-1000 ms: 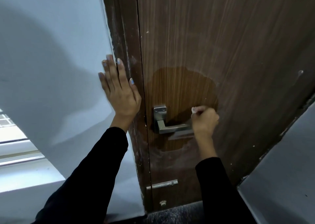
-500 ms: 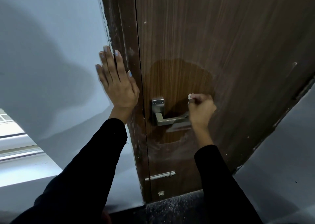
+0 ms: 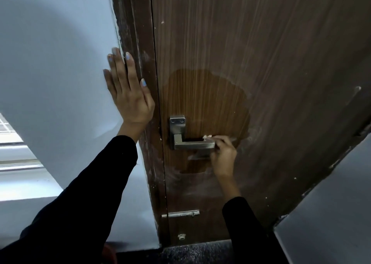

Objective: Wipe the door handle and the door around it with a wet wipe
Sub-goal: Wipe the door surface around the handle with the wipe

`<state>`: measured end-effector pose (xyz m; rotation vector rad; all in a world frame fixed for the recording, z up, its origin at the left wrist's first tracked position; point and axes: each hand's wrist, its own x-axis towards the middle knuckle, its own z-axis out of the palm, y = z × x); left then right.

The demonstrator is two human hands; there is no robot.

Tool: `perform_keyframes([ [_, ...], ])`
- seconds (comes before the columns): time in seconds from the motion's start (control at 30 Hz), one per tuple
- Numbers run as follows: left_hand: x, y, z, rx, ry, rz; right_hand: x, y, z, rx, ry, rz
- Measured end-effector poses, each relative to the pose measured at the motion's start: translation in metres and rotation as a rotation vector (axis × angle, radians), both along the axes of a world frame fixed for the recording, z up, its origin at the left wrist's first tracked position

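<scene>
Two hands were in view: the left hand [image 3: 128,95] was laid flat, fingers together and extended, across the joint of the pale blue-grey painted wall [image 3: 52,66] and the dusty dark brown door frame [image 3: 136,42], while the right hand [image 3: 222,153] was curled shut on a small crumpled white wet wipe [image 3: 206,136], of which only a corner could be seen above the knuckles. Over the last second the right hand had been lowered and drawn leftward, from the door face above the lever to the free end of the brushed-metal L-shaped door handle [image 3: 192,144], which it was now touching; the left hand had stayed put as a brace. The shift could be read as a move from wiping the panel to wiping the lever itself. Around the handle, a dark, rounded damp patch [image 3: 206,103] had been left on the brown wood-grain laminate door [image 3: 261,52], its edge sharp against the chalky, streaked dust elsewhere (the part below the handle looked only partly cleaned). The handle's square rose [image 3: 177,124], fixed by two screws, appeared smooth and matte. It was judged that the lever's underside and the pale smears beneath it remained to be done.
</scene>
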<state>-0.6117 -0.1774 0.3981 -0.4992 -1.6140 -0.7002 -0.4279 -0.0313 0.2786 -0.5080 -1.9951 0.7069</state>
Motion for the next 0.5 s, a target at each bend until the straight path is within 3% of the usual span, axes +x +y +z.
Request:
perform_keyframes([
  [0.07,0.002,0.001,0.001,0.002,-0.005,0.000,0.004,0.006,-0.014,0.016,0.010,-0.064],
  [0.17,0.003,0.001,0.002,0.007,0.003,-0.002,0.008,0.015,-0.019,-0.143,0.175,-0.224],
  [0.23,0.003,0.001,0.001,0.020,0.013,0.000,0.003,0.014,-0.015,-0.164,0.236,-0.197],
  [0.37,0.002,0.002,0.001,0.032,0.041,-0.014,-0.001,0.005,-0.020,-0.001,0.125,-0.062],
  [0.5,0.001,0.002,0.000,0.038,0.048,-0.035,0.001,0.010,-0.014,-0.187,0.287,-0.220],
])
